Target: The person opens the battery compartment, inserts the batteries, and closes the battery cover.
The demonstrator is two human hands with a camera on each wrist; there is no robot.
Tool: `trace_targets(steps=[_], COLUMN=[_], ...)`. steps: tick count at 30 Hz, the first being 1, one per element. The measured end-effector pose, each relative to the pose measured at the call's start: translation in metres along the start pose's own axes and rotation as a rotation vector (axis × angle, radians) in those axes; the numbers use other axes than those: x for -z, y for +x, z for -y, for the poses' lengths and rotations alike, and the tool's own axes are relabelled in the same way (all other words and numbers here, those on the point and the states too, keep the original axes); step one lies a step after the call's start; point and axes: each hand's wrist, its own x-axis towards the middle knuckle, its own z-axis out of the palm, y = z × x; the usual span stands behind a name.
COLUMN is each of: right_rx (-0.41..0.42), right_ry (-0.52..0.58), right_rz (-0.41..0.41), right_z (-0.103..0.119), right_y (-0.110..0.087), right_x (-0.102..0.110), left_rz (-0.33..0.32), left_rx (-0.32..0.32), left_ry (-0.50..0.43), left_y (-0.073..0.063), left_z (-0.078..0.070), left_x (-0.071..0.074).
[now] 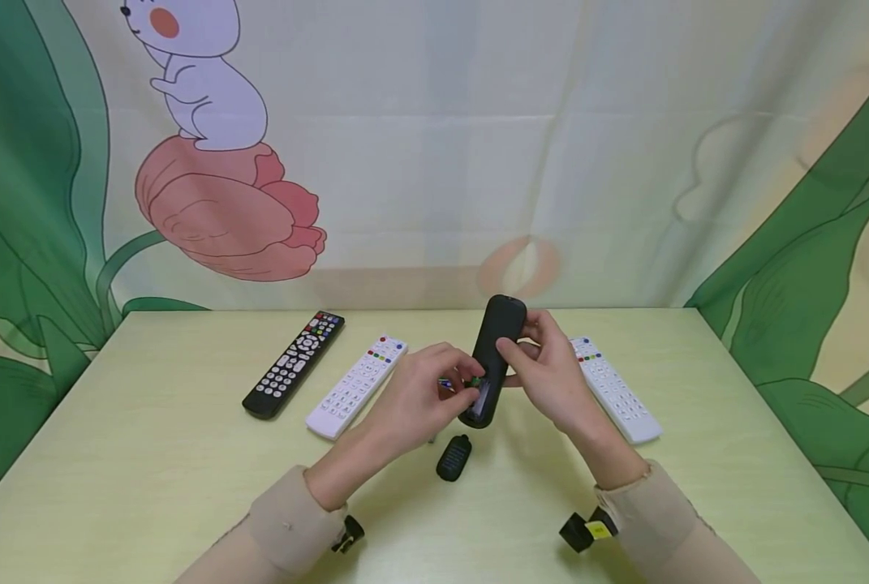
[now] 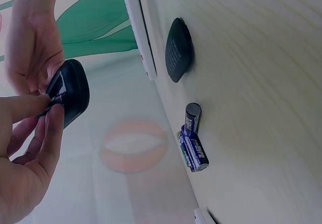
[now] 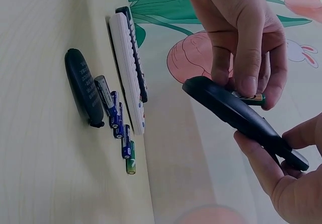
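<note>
A black remote control [image 1: 498, 328] is held up over the table, its back toward the head camera and its battery compartment uncovered at the lower end. My right hand [image 1: 551, 380] grips it by the upper part, thumb on the back and fingers beneath. My left hand [image 1: 428, 388] pinches a battery [image 3: 255, 99] with a green end, right at the compartment. Its fingers partly hide the compartment. On the table below lies the black battery cover [image 1: 453, 458]. Several loose batteries [image 2: 194, 151], mostly blue, lie close to the cover; my left hand largely hides them in the head view.
Left of my hands lie a black remote [image 1: 294, 365] with white buttons and a white remote [image 1: 357, 388]. Another white remote [image 1: 617, 391] lies to the right, beside my right wrist. A printed curtain [image 1: 419, 162] hangs behind the table's far edge.
</note>
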Motion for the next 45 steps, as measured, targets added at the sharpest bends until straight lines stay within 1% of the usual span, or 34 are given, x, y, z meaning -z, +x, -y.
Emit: trace_targets(steps=[5,8,11,14,19,23,31,34,37,40,42,43,45], right_rx=[0.005,0.01,0.011,0.012,0.021,0.028,0.057,0.069,0.077,0.073,0.069,0.07,0.075], right_ry=[0.01,0.016,0.017,0.018,0.013,0.003,0.021,0.026,0.028,0.032,0.038,0.041,0.046], right_rz=[-0.001,-0.002,-0.001,0.002,0.003,0.004,0.027,0.035,0.042,0.045,0.042,0.037,0.025], right_z=[0.0,0.0,0.0,0.001,0.002,0.002,0.003,0.004,0.005,0.005,0.005,0.005,0.006], right_y=[-0.001,-0.001,-0.001,-0.002,-0.001,-0.002,-0.004,-0.004,-0.004,-0.004,-0.004,-0.004,-0.004], right_x=[-0.001,0.0,0.0,-0.001,-0.001,-0.001,-0.001,-0.001,-0.001,-0.001,-0.001,-0.001,-0.001], left_rz=[-0.015,-0.023,-0.028,-0.035,-0.046,-0.043,0.002,0.016,0.018,-0.004,-0.03,-0.045,-0.076], left_rx=[-0.028,-0.035,-0.03,-0.012,0.051,0.127,0.294,0.337,0.361,0.367,0.35,0.326,0.256], left_ry=[0.04,0.042,0.032,0.01,-0.022,-0.051,-0.227,-0.266,-0.285,-0.307,-0.304,-0.293,-0.246], left_y=[0.0,0.0,0.0,0.0,0.001,0.002,0.003,0.004,0.005,0.005,0.004,0.003,0.002], left_z=[0.002,0.002,0.002,0.002,0.001,0.001,0.001,0.003,0.004,0.005,0.004,0.003,0.002], left_x=[-0.001,-0.001,-0.002,-0.002,-0.003,-0.002,0.004,0.006,0.008,0.007,0.006,0.006,0.004])
